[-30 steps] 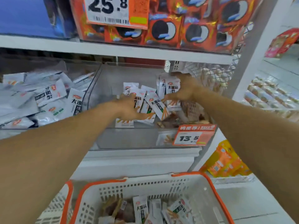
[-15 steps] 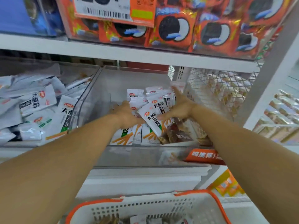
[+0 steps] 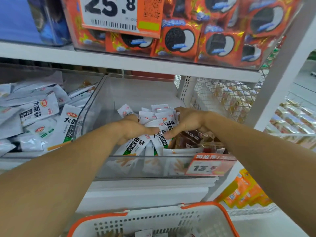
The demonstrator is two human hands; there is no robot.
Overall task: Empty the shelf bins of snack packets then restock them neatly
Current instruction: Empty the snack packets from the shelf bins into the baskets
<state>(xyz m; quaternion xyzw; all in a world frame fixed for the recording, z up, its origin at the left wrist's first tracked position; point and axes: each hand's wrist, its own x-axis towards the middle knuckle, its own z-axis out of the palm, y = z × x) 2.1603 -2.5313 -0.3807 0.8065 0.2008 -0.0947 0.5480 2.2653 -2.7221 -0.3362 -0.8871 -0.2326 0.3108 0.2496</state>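
Observation:
Both my hands reach into a clear plastic bin (image 3: 147,165) on the middle shelf. A bunch of white snack packets (image 3: 159,120) with black and green print stands between them. My left hand (image 3: 132,129) grips the bunch from the left. My right hand (image 3: 186,123) grips it from the right, thumb on the front packet. Brown packets (image 3: 191,139) lie in the bin's right part, under my right wrist. More white packets (image 3: 135,145) lean against the front wall below my hands.
A neighbouring bin holds a loose heap of white packets (image 3: 39,120). Orange biscuit packs (image 3: 179,40) fill the shelf above, behind a 25.8 price tag (image 3: 119,12). A 13.5 tag (image 3: 205,166) hangs on the bin front. A white and orange basket (image 3: 153,221) stands below. Wire mesh (image 3: 227,96) closes the right side.
My hands have drawn closer together around the white packets and pulled the bunch toward the bin's front. The view dropped a little, showing more of the basket.

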